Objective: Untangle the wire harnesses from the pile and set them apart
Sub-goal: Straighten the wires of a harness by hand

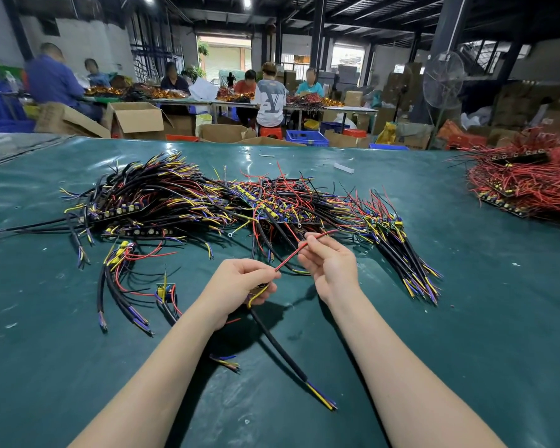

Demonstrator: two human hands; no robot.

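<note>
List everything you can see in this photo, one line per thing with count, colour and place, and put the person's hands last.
table cover: one, dark green, across the foreground
wire pile: one, black, yellow, red and purple, middle of the table
red pile: one, red, far right of the table
loose harnesses: a few, black, red and yellow, near left
held harness: one, black cable, hanging from the left hand
red wire: one, red, between both hands
boxes: many, brown, floor behind the table
crates: a few, blue, floor behind
fan: one, grey, back right
workers: several, seated at far tables
left hand: grips the held harness
right hand: pinches the red wire
</note>
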